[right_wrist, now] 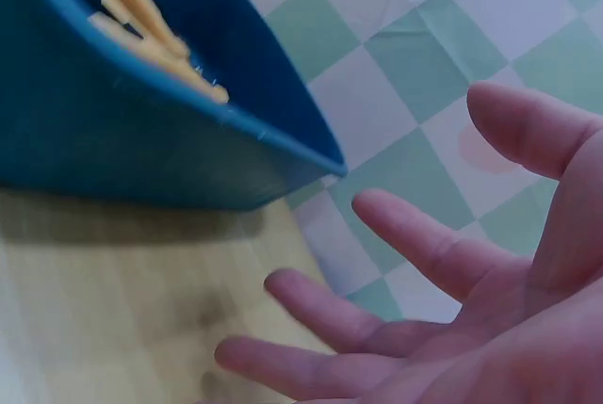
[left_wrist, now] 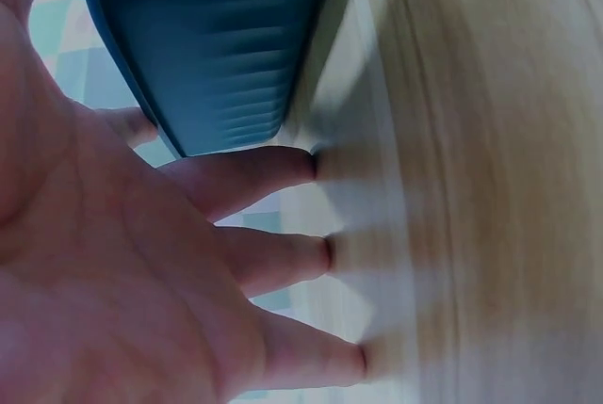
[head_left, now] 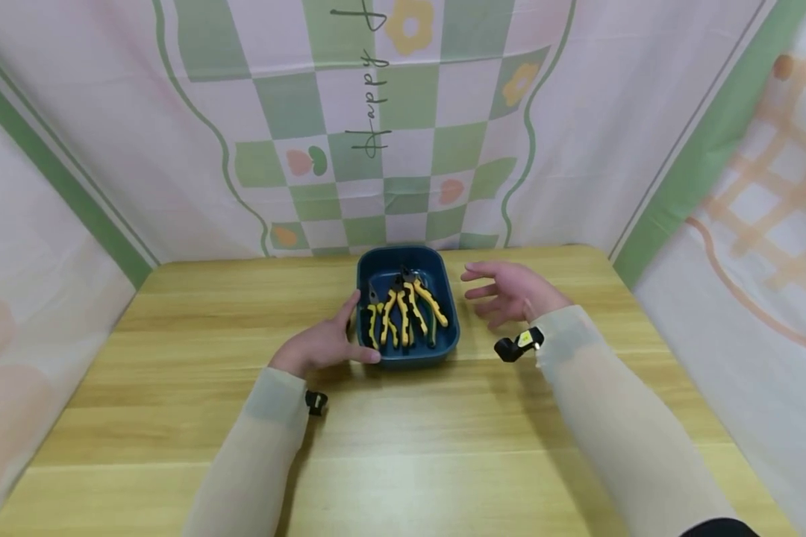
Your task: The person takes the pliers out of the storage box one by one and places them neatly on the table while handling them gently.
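In the head view, a blue bin point(head_left: 413, 360) was seen on the wooden table point(head_left: 403, 455), near its far edge and in front of the patterned cloth point(head_left: 349, 175); several pliers point(head_left: 404, 321) with yellow-and-black handles were gathered inside it, their dark metal heads turned toward the far end. That full spread of pliers was given by the head view alone: in the left wrist view only the bin's outer wall, marked with a row of ridges point(left_wrist: 254, 70), was shown, while in the right wrist view a few yellow handles were glimpsed over the rim. The left hand point(head_left: 324, 344) was placed at the bin's left side, its fingers spread wide, with the thumb by the near left corner and a finger laid along the left wall; nothing was gripped. Three of its fingertips were shown down at the tabletop in the left wrist view (a detail hidden from above), though whether the bin's wall was firmly touched could not quite be told. The right hand point(head_left: 510, 292) was held to the right of the bin, its fingers loosely extended and apart, with nothing held; by the right wrist view, a gap was revealed between its fingertips and the bin.
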`<state>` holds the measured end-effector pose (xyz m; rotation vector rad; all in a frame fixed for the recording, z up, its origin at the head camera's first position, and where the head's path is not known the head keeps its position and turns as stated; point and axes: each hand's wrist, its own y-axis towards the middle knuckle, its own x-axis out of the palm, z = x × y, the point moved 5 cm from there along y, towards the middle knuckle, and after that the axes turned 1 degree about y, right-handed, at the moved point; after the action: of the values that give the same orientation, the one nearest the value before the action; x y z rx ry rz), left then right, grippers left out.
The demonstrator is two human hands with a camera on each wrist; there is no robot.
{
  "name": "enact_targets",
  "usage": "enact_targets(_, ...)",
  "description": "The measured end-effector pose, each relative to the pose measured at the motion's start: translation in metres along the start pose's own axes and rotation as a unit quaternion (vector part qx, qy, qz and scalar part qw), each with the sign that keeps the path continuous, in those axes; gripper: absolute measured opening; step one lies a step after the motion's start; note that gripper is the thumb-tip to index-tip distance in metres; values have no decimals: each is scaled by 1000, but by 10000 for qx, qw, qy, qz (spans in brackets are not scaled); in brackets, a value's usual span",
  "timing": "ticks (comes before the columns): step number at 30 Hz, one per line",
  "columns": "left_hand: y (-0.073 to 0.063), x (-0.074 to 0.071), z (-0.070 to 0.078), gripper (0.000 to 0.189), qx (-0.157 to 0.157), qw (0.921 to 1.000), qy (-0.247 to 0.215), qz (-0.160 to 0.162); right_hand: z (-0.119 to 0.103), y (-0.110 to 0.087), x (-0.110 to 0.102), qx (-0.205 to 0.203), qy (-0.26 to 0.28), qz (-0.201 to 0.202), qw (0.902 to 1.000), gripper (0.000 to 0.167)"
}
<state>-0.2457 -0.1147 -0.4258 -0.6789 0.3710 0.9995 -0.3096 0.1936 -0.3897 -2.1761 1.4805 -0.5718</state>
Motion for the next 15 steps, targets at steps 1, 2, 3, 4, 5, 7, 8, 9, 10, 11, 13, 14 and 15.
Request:
enact_targets(1,0,0,0,125,0,10000,-1,7,-3,0,2,-24,38,-52,10000,70)
enact_targets(2,0,-1,0,125,-8,10000,-7,20,-7,1,4,-51,56,-95,9999,70)
enact_targets(3,0,-1,0,125,-12,10000,-17,35,-10,2,7,-81,60,-122,9999,70)
enact_targets(4,-1,-1,0,125,-19,10000,-17,51,-14,2,9,-111,58,-142,9998,70)
enact_targets(5,-1,-2,0,125,-24,10000,-27,64,-17,3,12,-134,57,-156,9998,70)
enact_targets(7,0,-2,-1,125,-6,10000,-31,85,-23,4,17,-150,19,-123,9998,70)
enact_targets(8,0,-2,-1,125,7,10000,-29,94,-26,4,19,-151,-7,-102,9998,70)
enact_targets(9,0,-1,-1,125,19,10000,-24,95,-28,4,22,-140,-34,-62,9999,70)
enact_targets(10,0,-1,-2,125,30,9999,-18,98,-30,4,24,-127,-77,-40,9999,71)
enact_targets(11,1,-1,-2,125,51,9999,-19,97,-31,4,26,-108,-129,-25,9999,72)
enact_targets(13,1,0,-2,126,61,9999,-8,105,-33,5,29,-79,-247,-10,9997,71)
enact_targets(14,1,0,-2,126,62,9999,-14,109,-33,5,30,-75,-320,-25,9995,71)
enact_targets(15,1,0,-2,126,65,9999,-19,111,-34,5,31,-69,-394,-14,9992,72)
